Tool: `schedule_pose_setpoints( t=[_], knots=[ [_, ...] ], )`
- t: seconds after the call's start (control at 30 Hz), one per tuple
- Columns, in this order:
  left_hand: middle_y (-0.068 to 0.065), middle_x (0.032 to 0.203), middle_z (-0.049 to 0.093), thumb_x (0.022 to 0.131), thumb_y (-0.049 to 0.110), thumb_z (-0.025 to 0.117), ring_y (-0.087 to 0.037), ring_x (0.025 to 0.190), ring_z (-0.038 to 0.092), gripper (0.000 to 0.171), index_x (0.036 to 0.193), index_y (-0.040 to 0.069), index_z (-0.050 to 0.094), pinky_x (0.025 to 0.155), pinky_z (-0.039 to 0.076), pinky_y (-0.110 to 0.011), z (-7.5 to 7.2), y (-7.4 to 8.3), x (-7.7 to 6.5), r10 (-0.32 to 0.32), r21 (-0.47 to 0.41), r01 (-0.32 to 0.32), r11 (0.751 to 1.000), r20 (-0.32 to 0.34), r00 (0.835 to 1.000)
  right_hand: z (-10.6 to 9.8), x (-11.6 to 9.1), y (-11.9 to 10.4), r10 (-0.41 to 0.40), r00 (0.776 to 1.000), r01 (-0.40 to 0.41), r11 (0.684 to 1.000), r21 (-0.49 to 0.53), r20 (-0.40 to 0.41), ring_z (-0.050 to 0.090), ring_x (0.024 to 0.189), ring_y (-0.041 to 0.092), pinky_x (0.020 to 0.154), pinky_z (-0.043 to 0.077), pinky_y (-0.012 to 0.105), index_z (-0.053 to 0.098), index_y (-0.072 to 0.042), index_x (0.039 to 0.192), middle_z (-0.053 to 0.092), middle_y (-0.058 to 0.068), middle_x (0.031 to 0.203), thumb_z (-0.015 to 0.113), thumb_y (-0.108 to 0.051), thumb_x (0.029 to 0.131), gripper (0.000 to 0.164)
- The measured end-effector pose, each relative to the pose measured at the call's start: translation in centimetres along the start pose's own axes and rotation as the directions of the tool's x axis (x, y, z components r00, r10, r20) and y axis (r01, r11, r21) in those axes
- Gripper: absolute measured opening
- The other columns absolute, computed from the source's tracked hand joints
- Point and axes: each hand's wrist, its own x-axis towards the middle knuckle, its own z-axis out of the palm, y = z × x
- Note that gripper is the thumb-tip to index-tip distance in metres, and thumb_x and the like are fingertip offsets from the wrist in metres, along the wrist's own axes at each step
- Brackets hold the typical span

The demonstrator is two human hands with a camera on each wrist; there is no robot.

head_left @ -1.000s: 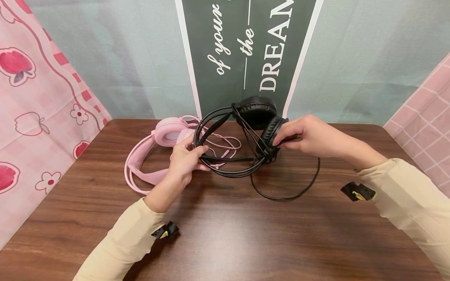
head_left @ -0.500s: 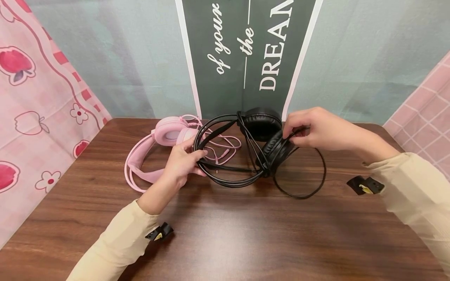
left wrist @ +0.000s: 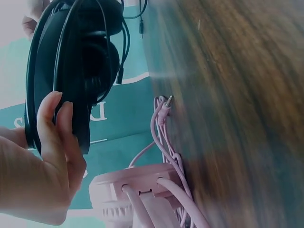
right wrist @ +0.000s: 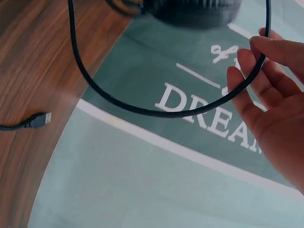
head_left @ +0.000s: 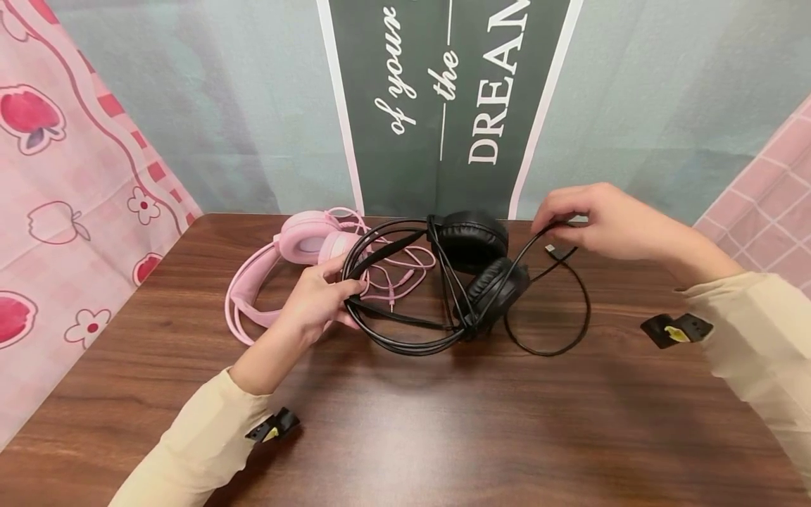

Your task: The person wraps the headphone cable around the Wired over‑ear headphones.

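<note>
My left hand [head_left: 317,299] grips the headband of a pair of black headphones [head_left: 474,243], thumb on the near side, holding them tilted above the table. Loops of black cable run around the headband. To the right, my right hand [head_left: 589,218] pinches a stretch of this black cable [right wrist: 166,114] between thumb and forefinger, drawn away from the ear cups. The cable's USB plug [right wrist: 39,119] dangles or lies just below that hand; which one I cannot tell. Beneath and left of my left hand, pink headphones [head_left: 307,239] lie on the table, their pink jack plug [left wrist: 165,109] showing in the left wrist view.
The brown wooden table [head_left: 405,436] ends at a pale green backdrop with a dark lettered panel [head_left: 418,169]. A pink patterned cloth [head_left: 63,232] hangs at the left, and a pink tiled sheet [head_left: 767,232] at the right.
My right hand has left the ear cup, taken the cable and drawn it to the right; the USB plug now shows. The black headphones have sunk lower, and my left hand has shifted slightly left.
</note>
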Motion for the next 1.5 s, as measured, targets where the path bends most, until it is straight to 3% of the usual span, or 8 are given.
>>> schedule_pose_setpoints(
  t=[0.2, 0.33, 0.5, 0.8, 1.03, 1.3, 1.5],
  knots=[
    [-0.009, 0.087, 0.054, 0.083, -0.008, 0.053, -0.013, 0.051, 0.055, 0.051, 0.132, -0.003, 0.043, 0.040, 0.052, -0.029, -0.6, -0.3, -0.8, -0.043, 0.031, 0.041, 0.999, 0.059, 0.997, -0.7, -0.7, 1.2, 0.114, 0.992, -0.114, 0.993, 0.015, -0.057, 0.054, 0.077, -0.002, 0.067, 0.041, 0.009, 0.069, -0.013, 0.085, 0.063, -0.011, 0.083, 0.068, 0.012, 0.073, 0.027],
    [-0.011, 0.090, 0.054, 0.083, -0.007, 0.053, -0.013, 0.052, 0.056, 0.054, 0.135, -0.001, 0.040, 0.042, 0.053, -0.031, -0.8, -0.3, -1.1, -0.065, 0.019, 0.064, 0.998, 0.082, 0.995, -1.0, -1.2, 1.7, 0.243, 0.968, -0.241, 0.970, 0.034, -0.062, 0.055, 0.075, -0.002, 0.062, 0.041, 0.009, 0.069, -0.011, 0.087, 0.062, -0.014, 0.084, 0.068, 0.007, 0.075, 0.021],
    [-0.008, 0.087, 0.055, 0.084, -0.007, 0.051, -0.012, 0.051, 0.056, 0.055, 0.137, 0.002, 0.038, 0.042, 0.053, -0.030, -0.9, -0.1, -1.1, -0.073, -0.005, 0.074, 0.997, 0.080, 0.994, -1.0, -1.6, 2.3, 0.334, 0.940, -0.329, 0.942, 0.071, -0.070, 0.057, 0.073, -0.004, 0.060, 0.042, 0.009, 0.068, -0.006, 0.089, 0.063, -0.015, 0.084, 0.066, 0.007, 0.077, 0.018],
    [-0.007, 0.084, 0.054, 0.083, -0.007, 0.053, -0.012, 0.051, 0.055, 0.050, 0.132, -0.005, 0.041, 0.044, 0.054, -0.034, -1.3, -0.4, -1.3, -0.089, -0.002, 0.090, 0.996, 0.103, 0.991, -1.1, -1.9, 3.1, 0.395, 0.916, -0.392, 0.919, 0.044, -0.072, 0.056, 0.072, -0.002, 0.060, 0.040, 0.009, 0.069, -0.008, 0.088, 0.063, -0.014, 0.082, 0.065, 0.001, 0.079, 0.013],
    [-0.006, 0.087, 0.055, 0.085, -0.007, 0.051, -0.012, 0.054, 0.055, 0.051, 0.135, -0.003, 0.039, 0.048, 0.055, -0.037, -1.3, -0.4, -1.2, -0.113, -0.016, 0.116, 0.993, 0.119, 0.986, -1.1, -2.3, 3.8, 0.509, 0.858, -0.500, 0.859, 0.112, -0.067, 0.055, 0.065, 0.004, 0.057, 0.041, 0.013, 0.067, -0.008, 0.089, 0.064, -0.002, 0.072, 0.065, -0.013, 0.084, 0.008],
    [-0.007, 0.083, 0.053, 0.084, -0.005, 0.053, -0.012, 0.054, 0.056, 0.053, 0.135, -0.002, 0.039, 0.048, 0.055, -0.037, -1.4, -0.5, -1.3, -0.115, -0.010, 0.117, 0.993, 0.129, 0.985, -1.3, -3.0, 4.8, 0.544, 0.838, -0.526, 0.826, 0.202, -0.045, 0.059, 0.065, 0.007, 0.056, 0.045, 0.015, 0.064, -0.005, 0.092, 0.065, 0.002, 0.071, 0.064, -0.012, 0.085, 0.009],
    [-0.006, 0.078, 0.049, 0.084, -0.005, 0.053, -0.011, 0.052, 0.054, 0.054, 0.136, 0.000, 0.039, 0.047, 0.055, -0.036, -1.2, -0.5, -1.3, -0.107, -0.001, 0.109, 0.994, 0.147, 0.983, -1.4, -2.9, 5.1, 0.547, 0.835, -0.513, 0.813, 0.275, -0.060, 0.062, 0.063, 0.009, 0.057, 0.048, 0.014, 0.064, -0.003, 0.089, 0.066, 0.004, 0.069, 0.065, -0.009, 0.084, 0.009]
  ],
)
